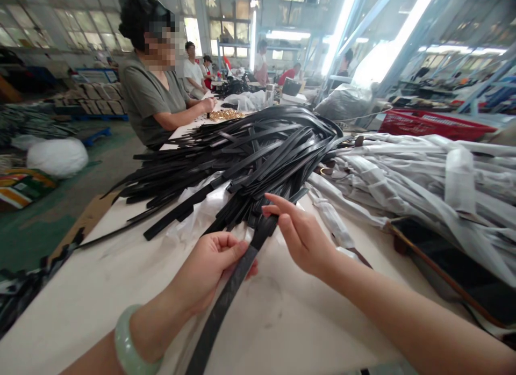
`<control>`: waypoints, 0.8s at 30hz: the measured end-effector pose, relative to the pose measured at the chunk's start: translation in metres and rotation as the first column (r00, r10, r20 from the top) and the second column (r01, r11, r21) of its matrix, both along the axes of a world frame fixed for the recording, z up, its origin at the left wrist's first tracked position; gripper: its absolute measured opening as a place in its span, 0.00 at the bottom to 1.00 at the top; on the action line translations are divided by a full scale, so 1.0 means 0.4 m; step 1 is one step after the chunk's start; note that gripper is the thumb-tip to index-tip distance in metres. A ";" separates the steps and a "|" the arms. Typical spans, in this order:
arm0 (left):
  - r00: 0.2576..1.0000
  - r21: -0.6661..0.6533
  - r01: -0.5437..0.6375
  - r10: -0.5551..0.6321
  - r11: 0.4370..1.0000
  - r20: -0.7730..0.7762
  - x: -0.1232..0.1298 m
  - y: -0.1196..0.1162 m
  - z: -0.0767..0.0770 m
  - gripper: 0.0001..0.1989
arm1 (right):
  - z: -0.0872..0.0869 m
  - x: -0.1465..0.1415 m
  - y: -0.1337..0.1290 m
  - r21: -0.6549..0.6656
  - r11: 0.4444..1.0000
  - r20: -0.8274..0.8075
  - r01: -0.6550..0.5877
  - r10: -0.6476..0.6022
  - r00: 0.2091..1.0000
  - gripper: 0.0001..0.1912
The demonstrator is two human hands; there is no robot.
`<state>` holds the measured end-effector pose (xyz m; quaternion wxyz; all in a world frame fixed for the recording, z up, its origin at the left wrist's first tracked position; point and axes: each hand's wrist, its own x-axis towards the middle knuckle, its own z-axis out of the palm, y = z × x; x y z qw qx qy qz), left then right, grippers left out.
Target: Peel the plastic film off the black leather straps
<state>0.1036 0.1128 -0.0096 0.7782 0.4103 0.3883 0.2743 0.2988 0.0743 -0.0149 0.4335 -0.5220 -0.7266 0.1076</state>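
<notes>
Black strap [226, 305], judged light and pliable, was pinched by the left hand [205, 267] near its thicker end, best held there, the right hand [304, 238] spread at one o'clock.

White tube lights [407, 36] glare at the upper right, one spot blown out, and window panes [193, 35] glow behind. The tabletop [133, 289] is evenly lit with faint, soft shadows. The far background is hazy and soft, and the wide view stretches toward its edges.
</notes>
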 end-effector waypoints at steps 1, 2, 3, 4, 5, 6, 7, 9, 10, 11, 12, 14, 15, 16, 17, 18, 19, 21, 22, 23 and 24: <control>1.000 0.015 0.011 -0.011 1.000 0.011 -0.001 -0.001 -0.001 0.15 | 0.003 -0.013 -0.012 0.034 0.995 0.033 -0.097 0.096 0.995 0.28; 0.999 0.041 0.028 -0.029 0.999 0.023 -0.001 -0.001 -0.001 0.14 | 0.007 -0.028 -0.026 0.059 0.977 0.077 -0.206 0.201 0.977 0.30; 0.998 0.073 0.048 -0.051 0.996 0.033 -0.002 -0.002 -0.002 0.13 | 0.011 -0.041 -0.039 0.072 0.950 0.122 -0.302 0.293 0.948 0.32; 0.997 0.100 0.062 -0.066 0.993 0.035 -0.003 -0.002 -0.003 0.12 | 0.014 -0.050 -0.048 0.072 0.930 0.158 -0.359 0.345 0.925 0.34; 0.997 0.114 0.064 -0.068 0.991 0.029 -0.004 -0.002 -0.003 0.12 | 0.015 -0.054 -0.053 0.066 0.928 0.179 -0.368 0.351 0.919 0.35; 0.998 0.111 0.056 -0.058 0.992 0.019 -0.004 -0.002 -0.002 0.12 | 0.015 -0.051 -0.051 0.059 0.942 0.179 -0.330 0.315 0.932 0.35; 0.999 0.094 0.039 -0.040 0.995 0.005 -0.004 -0.001 -0.001 0.13 | 0.014 -0.043 -0.045 0.054 0.965 0.163 -0.256 0.245 0.956 0.34; 1.000 0.050 0.005 -0.004 0.999 -0.018 -0.003 0.001 0.001 0.15 | 0.008 -0.018 -0.024 0.035 0.996 0.122 -0.088 0.083 0.989 0.31; 1.000 0.037 -0.001 0.002 0.999 -0.029 -0.002 0.001 0.003 0.16 | 0.005 -0.007 -0.015 0.026 0.999 0.111 -0.033 0.030 0.993 0.29; 0.999 0.031 0.000 0.001 1.000 -0.034 -0.001 0.002 0.004 0.16 | 0.003 0.001 -0.008 0.023 1.000 0.107 -0.008 0.006 0.994 0.28; 0.999 0.033 0.002 -0.001 0.999 -0.037 -0.001 0.002 0.004 0.16 | 0.002 0.004 -0.005 0.028 1.000 0.118 -0.010 0.007 0.993 0.28; 0.999 0.051 0.012 -0.010 0.999 -0.034 -0.002 0.001 0.004 0.16 | 0.004 -0.005 -0.013 0.063 0.995 0.170 -0.077 0.065 0.983 0.29; 1.000 0.065 0.014 -0.012 0.998 -0.029 -0.004 0.000 0.003 0.16 | 0.006 -0.015 -0.022 0.086 0.989 0.197 -0.122 0.103 0.975 0.30; 1.000 0.075 0.016 -0.015 0.997 -0.022 -0.006 0.000 0.002 0.16 | 0.008 -0.028 -0.033 0.107 0.980 0.223 -0.169 0.142 0.964 0.32; 1.000 0.087 0.020 -0.019 0.996 -0.014 -0.008 0.000 0.000 0.15 | 0.010 -0.041 -0.044 0.120 0.969 0.246 -0.215 0.181 0.952 0.33; 1.000 0.097 0.023 -0.022 0.995 -0.007 -0.011 0.000 -0.002 0.15 | 0.012 -0.053 -0.054 0.127 0.958 0.263 -0.257 0.218 0.940 0.34; 1.000 0.107 0.026 -0.026 0.994 0.001 -0.012 0.000 -0.004 0.15 | 0.014 -0.062 -0.061 0.126 0.950 0.273 -0.287 0.245 0.930 0.35; 1.000 0.116 0.024 -0.027 0.993 0.016 -0.012 0.003 -0.004 0.16 | 0.016 -0.072 -0.069 0.123 0.941 0.280 -0.316 0.272 0.921 0.36; 1.000 0.117 0.020 -0.022 0.993 0.021 -0.011 0.004 -0.002 0.16 | 0.016 -0.072 -0.069 0.125 0.941 0.279 -0.315 0.271 0.921 0.36; 1.000 0.117 0.012 -0.015 0.993 0.020 -0.008 0.005 0.002 0.17 | 0.016 -0.069 -0.067 0.130 0.942 0.278 -0.309 0.265 0.923 0.37; 1.000 0.117 0.000 -0.001 0.993 0.012 -0.006 0.005 0.009 0.18 | 0.015 -0.063 -0.064 0.141 0.943 0.273 -0.302 0.256 0.927 0.36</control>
